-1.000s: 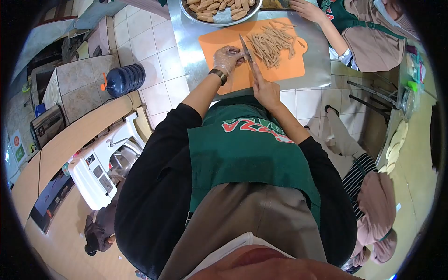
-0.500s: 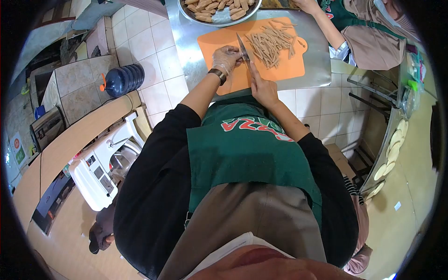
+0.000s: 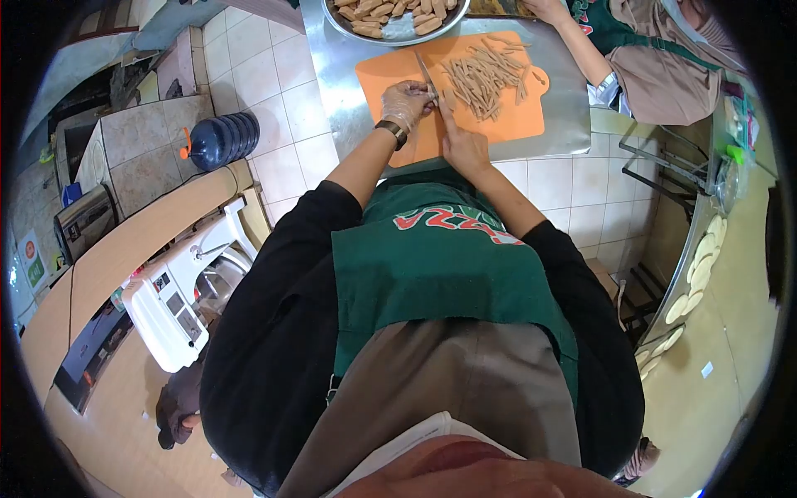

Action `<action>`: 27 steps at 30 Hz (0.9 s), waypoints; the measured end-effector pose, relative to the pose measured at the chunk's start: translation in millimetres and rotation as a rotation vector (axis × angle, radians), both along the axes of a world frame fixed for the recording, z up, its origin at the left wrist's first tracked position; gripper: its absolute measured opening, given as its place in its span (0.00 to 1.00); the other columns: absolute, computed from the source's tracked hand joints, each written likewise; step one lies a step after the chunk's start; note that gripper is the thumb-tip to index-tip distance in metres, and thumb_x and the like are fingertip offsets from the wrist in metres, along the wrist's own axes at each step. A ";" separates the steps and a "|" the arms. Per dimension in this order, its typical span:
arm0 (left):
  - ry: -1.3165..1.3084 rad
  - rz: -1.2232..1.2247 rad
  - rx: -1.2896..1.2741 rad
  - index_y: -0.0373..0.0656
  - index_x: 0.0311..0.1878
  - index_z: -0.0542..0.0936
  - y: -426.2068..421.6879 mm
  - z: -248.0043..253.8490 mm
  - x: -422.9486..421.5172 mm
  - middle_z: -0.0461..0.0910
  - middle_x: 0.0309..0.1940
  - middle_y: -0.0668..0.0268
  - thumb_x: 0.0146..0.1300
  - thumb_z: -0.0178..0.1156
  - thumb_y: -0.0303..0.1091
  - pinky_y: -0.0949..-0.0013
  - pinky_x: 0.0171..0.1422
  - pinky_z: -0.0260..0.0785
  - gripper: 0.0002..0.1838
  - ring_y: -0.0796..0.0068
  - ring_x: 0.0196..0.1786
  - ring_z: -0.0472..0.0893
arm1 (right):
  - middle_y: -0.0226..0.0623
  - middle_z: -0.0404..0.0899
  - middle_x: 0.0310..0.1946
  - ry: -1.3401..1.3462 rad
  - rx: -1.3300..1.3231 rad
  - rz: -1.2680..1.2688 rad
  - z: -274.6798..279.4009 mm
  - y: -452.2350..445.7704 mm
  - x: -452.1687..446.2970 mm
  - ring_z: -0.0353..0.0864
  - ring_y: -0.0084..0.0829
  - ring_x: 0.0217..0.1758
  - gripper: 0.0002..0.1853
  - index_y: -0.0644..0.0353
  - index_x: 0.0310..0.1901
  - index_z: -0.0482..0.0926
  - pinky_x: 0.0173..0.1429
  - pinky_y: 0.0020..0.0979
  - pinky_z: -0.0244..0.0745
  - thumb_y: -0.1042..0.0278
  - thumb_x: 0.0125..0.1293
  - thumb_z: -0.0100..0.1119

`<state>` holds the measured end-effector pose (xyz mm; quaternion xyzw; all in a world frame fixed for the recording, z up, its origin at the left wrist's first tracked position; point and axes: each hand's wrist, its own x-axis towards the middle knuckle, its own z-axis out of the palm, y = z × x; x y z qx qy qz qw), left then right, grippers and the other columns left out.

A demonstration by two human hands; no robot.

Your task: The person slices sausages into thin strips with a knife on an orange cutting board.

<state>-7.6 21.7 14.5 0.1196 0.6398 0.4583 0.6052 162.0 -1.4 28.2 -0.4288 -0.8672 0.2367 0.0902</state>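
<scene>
Strips (image 3: 486, 81) lie cut, thicker pieces (image 3: 378, 14) in the bowl (image 3: 397, 42) uncut; left hand (image 3: 404, 106), fingers bunched, contents unclear; right hand (image 3: 466, 153) grips knife (image 3: 426, 75).

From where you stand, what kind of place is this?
Likely a small commercial kitchen: a knife and cut strips on an orange cutting board, a large white mixer, and a co-worker in a similar green apron.

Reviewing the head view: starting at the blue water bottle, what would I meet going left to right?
Blue water bottle → gloved left hand → pile of brown strips → co-worker's striped cuff → pale flat rounds.
</scene>
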 end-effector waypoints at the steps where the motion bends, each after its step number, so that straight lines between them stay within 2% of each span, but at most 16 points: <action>1: -0.007 0.001 0.012 0.31 0.41 0.77 0.7 2.0 -0.4 0.83 0.29 0.58 0.59 0.64 0.19 0.74 0.27 0.75 0.08 0.70 0.27 0.84 | 0.48 0.79 0.19 -0.039 -0.052 -0.007 3.4 -8.3 9.6 0.80 0.49 0.21 0.43 0.51 0.76 0.49 0.28 0.49 0.74 0.68 0.58 0.56; 5: 0.050 -0.030 0.030 0.31 0.42 0.78 0.2 9.0 -0.5 0.84 0.29 0.58 0.59 0.64 0.20 0.75 0.28 0.75 0.09 0.70 0.27 0.84 | 0.49 0.79 0.20 -0.031 -0.178 -0.037 12.5 -31.0 45.3 0.80 0.52 0.23 0.39 0.45 0.75 0.52 0.29 0.50 0.75 0.66 0.63 0.54; 8: 0.095 -0.054 0.032 0.32 0.38 0.78 -0.4 6.5 -6.2 0.83 0.28 0.61 0.56 0.65 0.20 0.76 0.26 0.74 0.08 0.76 0.24 0.81 | 0.50 0.79 0.21 -0.060 -0.206 -0.053 22.1 -32.3 54.2 0.80 0.54 0.24 0.37 0.44 0.75 0.54 0.30 0.51 0.75 0.65 0.63 0.54; 10: 0.277 -0.198 0.051 0.36 0.39 0.80 -1.4 6.6 -13.3 0.84 0.29 0.62 0.56 0.65 0.24 0.70 0.31 0.77 0.08 0.72 0.27 0.83 | 0.51 0.79 0.21 -0.056 -0.214 -0.097 25.9 -32.1 54.6 0.80 0.54 0.24 0.37 0.43 0.74 0.55 0.30 0.51 0.75 0.65 0.63 0.54; 11: 0.283 -0.198 0.054 0.36 0.39 0.80 -2.8 7.1 -17.8 0.84 0.29 0.62 0.56 0.65 0.24 0.70 0.31 0.77 0.08 0.72 0.27 0.83 | 0.51 0.79 0.21 -0.050 -0.226 -0.142 27.4 -31.5 53.9 0.79 0.54 0.24 0.36 0.43 0.74 0.56 0.30 0.51 0.75 0.65 0.64 0.54; 13: 0.956 -0.312 0.323 0.42 0.39 0.81 -4.1 20.3 -27.3 0.84 0.31 0.61 0.56 0.64 0.29 0.62 0.39 0.78 0.07 0.65 0.33 0.84 | 0.50 0.79 0.21 -0.057 -0.216 -0.130 32.2 -28.6 55.3 0.80 0.53 0.23 0.36 0.43 0.74 0.56 0.30 0.51 0.75 0.65 0.64 0.54; 14: 0.963 -0.312 0.326 0.42 0.39 0.81 1.3 27.0 -34.9 0.84 0.31 0.61 0.56 0.64 0.29 0.62 0.39 0.78 0.07 0.65 0.33 0.84 | 0.50 0.79 0.21 -0.068 -0.211 -0.119 34.4 -26.8 55.9 0.80 0.52 0.23 0.36 0.43 0.74 0.55 0.30 0.50 0.75 0.65 0.64 0.54; 16: 1.419 -0.270 0.577 0.47 0.40 0.83 18.4 48.8 -53.7 0.83 0.35 0.61 0.57 0.63 0.33 0.57 0.45 0.77 0.08 0.59 0.39 0.83 | 0.49 0.79 0.20 -0.050 -0.188 -0.104 40.1 -26.0 56.1 0.80 0.51 0.22 0.36 0.43 0.74 0.56 0.29 0.48 0.75 0.65 0.64 0.54; 18: 1.587 -0.288 0.688 0.48 0.40 0.85 43.6 70.2 -77.4 0.82 0.35 0.59 0.57 0.62 0.35 0.56 0.43 0.76 0.08 0.56 0.38 0.82 | 0.47 0.79 0.20 -0.038 -0.168 -0.090 40.5 -24.1 55.4 0.79 0.50 0.22 0.36 0.43 0.74 0.56 0.29 0.47 0.75 0.65 0.63 0.54; 20: 1.741 -0.740 0.227 0.48 0.44 0.85 79.7 84.0 -96.4 0.83 0.40 0.58 0.59 0.59 0.35 0.55 0.45 0.77 0.11 0.55 0.43 0.83 | 0.43 0.80 0.19 -0.020 -0.106 0.056 34.6 -23.3 54.2 0.80 0.46 0.21 0.40 0.45 0.75 0.52 0.26 0.46 0.74 0.68 0.61 0.55; 21: 1.738 -0.742 0.230 0.48 0.44 0.85 94.7 79.9 -101.8 0.83 0.40 0.58 0.59 0.59 0.35 0.55 0.45 0.77 0.11 0.55 0.43 0.83 | 0.43 0.80 0.19 -0.022 -0.106 0.053 30.5 -23.1 51.8 0.80 0.46 0.21 0.40 0.45 0.75 0.52 0.26 0.46 0.74 0.68 0.61 0.55; 23: 1.729 -1.022 -0.213 0.46 0.44 0.86 121.0 68.9 -109.6 0.85 0.42 0.58 0.62 0.56 0.37 0.58 0.46 0.78 0.13 0.56 0.47 0.85 | 0.41 0.80 0.19 0.058 -0.075 0.198 23.4 -20.9 42.9 0.81 0.44 0.21 0.41 0.47 0.75 0.52 0.25 0.45 0.74 0.68 0.59 0.56; 24: 1.729 -1.021 -0.209 0.46 0.44 0.86 129.9 70.0 -109.6 0.85 0.42 0.58 0.62 0.56 0.37 0.58 0.46 0.78 0.13 0.56 0.47 0.85 | 0.41 0.80 0.19 0.057 -0.072 0.196 21.6 -18.1 39.0 0.81 0.44 0.21 0.41 0.47 0.75 0.52 0.25 0.45 0.74 0.68 0.59 0.56; 26: 1.769 -1.280 -0.273 0.44 0.47 0.86 147.4 72.1 -108.6 0.84 0.47 0.54 0.61 0.57 0.38 0.55 0.52 0.77 0.16 0.53 0.52 0.84 | 0.42 0.79 0.18 -0.075 -0.093 0.194 19.1 -12.6 33.7 0.80 0.45 0.20 0.42 0.44 0.75 0.53 0.25 0.45 0.74 0.71 0.58 0.57; 27: 1.761 -1.319 -0.312 0.44 0.48 0.85 164.1 35.8 -120.6 0.84 0.49 0.53 0.61 0.58 0.41 0.50 0.52 0.77 0.17 0.51 0.52 0.83 | 0.42 0.79 0.18 -0.077 -0.092 0.193 18.5 -9.5 33.1 0.80 0.45 0.20 0.42 0.44 0.75 0.53 0.25 0.45 0.74 0.71 0.58 0.57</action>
